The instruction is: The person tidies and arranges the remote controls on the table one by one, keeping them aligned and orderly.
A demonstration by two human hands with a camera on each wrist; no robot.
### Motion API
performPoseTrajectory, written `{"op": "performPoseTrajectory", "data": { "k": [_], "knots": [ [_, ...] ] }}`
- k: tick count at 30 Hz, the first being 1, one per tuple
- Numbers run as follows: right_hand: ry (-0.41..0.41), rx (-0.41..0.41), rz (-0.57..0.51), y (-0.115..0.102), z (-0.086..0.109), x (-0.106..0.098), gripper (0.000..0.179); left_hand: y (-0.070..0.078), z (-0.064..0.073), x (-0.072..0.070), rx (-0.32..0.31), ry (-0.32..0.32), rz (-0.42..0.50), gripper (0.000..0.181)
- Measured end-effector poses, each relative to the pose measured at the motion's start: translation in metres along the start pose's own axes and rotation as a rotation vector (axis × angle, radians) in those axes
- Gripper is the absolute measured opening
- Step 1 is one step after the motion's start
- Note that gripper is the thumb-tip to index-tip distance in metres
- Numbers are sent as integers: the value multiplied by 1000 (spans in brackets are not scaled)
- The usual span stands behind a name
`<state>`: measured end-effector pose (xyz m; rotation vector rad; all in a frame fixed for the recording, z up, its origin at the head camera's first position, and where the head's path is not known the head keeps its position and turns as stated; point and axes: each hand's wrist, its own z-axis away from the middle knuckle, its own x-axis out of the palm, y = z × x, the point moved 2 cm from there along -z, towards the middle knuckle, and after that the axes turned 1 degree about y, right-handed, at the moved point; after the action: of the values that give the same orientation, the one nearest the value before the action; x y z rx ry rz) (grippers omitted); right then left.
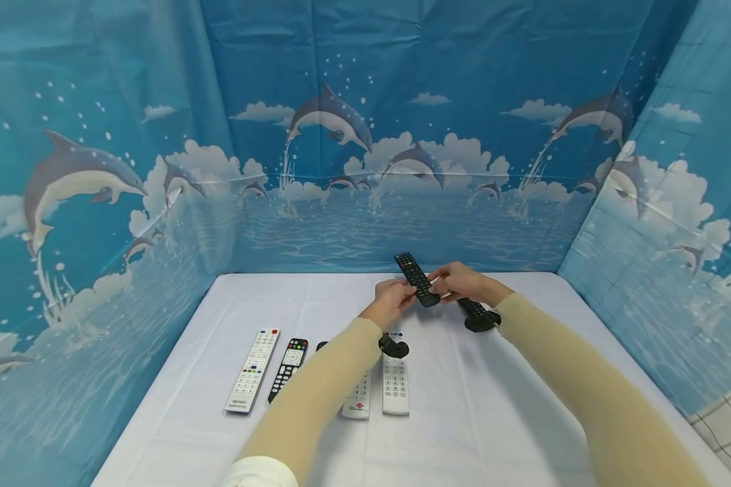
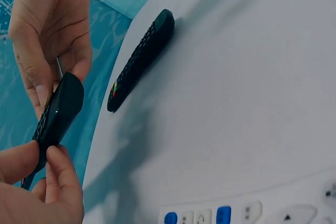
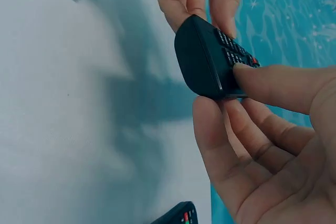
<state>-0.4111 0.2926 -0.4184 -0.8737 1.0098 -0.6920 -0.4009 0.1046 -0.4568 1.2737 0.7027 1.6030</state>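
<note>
A black remote control (image 1: 415,276) is held above the far part of the table, its buttons facing up. My left hand (image 1: 392,301) pinches its left edge between thumb and fingers. On the other edge my right hand (image 1: 461,281) grips it near the lower end. In the right wrist view the right thumb lies on the button face of the remote (image 3: 202,59), with fingertips under it. Another black remote (image 2: 142,59) lies on the table beneath the right wrist, partly hidden in the head view.
On the white-covered table (image 1: 438,433) lie a long white remote (image 1: 252,372), a black remote (image 1: 288,368) and two more white remotes, one (image 1: 396,385) beneath the left wrist camera. The left forearm hides part of the row. A blue dolphin-print curtain (image 1: 402,223) encloses the back and sides.
</note>
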Motion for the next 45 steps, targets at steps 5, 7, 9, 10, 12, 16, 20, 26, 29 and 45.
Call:
{"op": "performPoseTrajectory", "data": {
  "k": [5, 7, 9, 10, 12, 16, 20, 26, 29, 45],
  "knots": [
    [18, -2, -13, -5, 7, 3, 53, 6, 5, -3, 4, -59, -37, 40],
    [27, 6, -25, -6, 10, 4, 53, 7, 7, -5, 2, -80, -55, 38],
    [30, 10, -35, -6, 12, 6, 54, 9, 9, -6, 3, -96, -77, 37],
    [34, 14, -45, -6, 14, 8, 54, 9, 10, -7, 3, -101, -88, 37],
    [34, 17, -60, -7, 18, 11, 57, 10, 12, -8, 5, -111, -118, 36],
    [41, 14, -75, -7, 28, 16, 66, 11, 17, -10, 8, -120, -163, 36],
    [47, 8, -72, -6, 37, 23, 76, 11, 24, -11, 12, -123, -200, 38],
    [57, 24, -70, -1, 48, 31, 83, 8, 36, -12, 4, -132, -240, 39],
    [65, 34, -79, 0, 55, 33, 84, 7, 40, -12, -7, -145, -250, 36],
    [80, 164, -247, 9, 102, 53, 72, 5, 83, -13, -174, -261, -192, 49]
  ]
}}
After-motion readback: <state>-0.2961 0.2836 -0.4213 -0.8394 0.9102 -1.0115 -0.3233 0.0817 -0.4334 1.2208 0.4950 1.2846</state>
